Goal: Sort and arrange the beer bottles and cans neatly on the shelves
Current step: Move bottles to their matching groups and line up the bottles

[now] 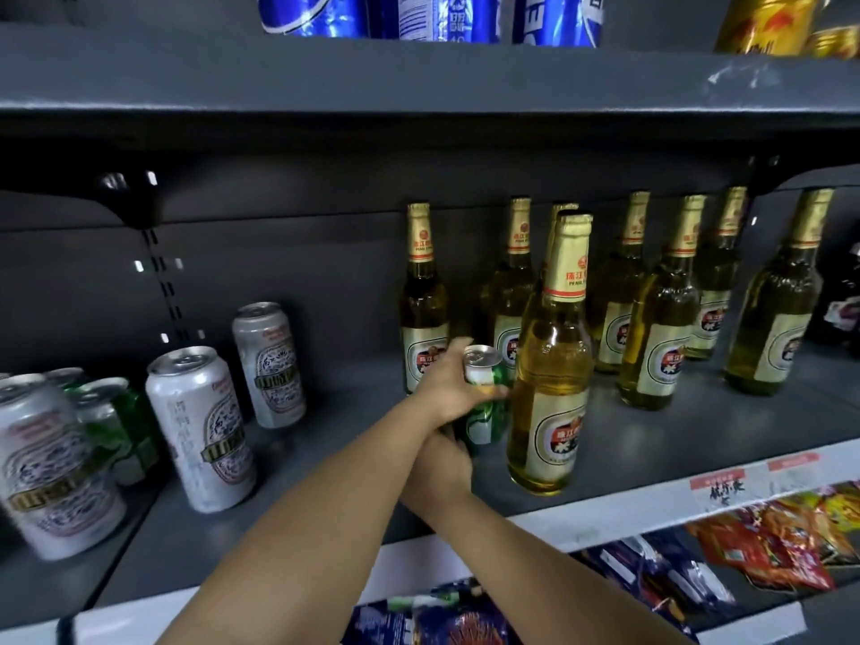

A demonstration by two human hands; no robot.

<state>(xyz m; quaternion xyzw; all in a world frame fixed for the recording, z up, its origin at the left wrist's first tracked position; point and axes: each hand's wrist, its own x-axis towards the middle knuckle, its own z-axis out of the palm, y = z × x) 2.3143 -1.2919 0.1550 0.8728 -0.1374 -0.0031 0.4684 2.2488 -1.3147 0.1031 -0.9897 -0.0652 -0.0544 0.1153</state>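
Note:
On the dark middle shelf [325, 463], my left hand [444, 388] grips a green beer can [486, 423] near its silver top. My right hand [442, 460] reaches in below it and holds the lower part of the same can, its fingers mostly hidden. The can stands just left of the front gold-foil beer bottle [554, 365]. Several more such bottles [663, 318] stand behind and to the right. At the left are three tall silver cans [200, 430] and a cluster of green cans [118, 425].
The upper shelf carries blue cans [433, 14] and gold cans [768, 20]. Its underside hangs low over the bottle tops. Snack packets [768, 547] fill the shelf below. A white price strip [651, 500] runs along the shelf's front edge.

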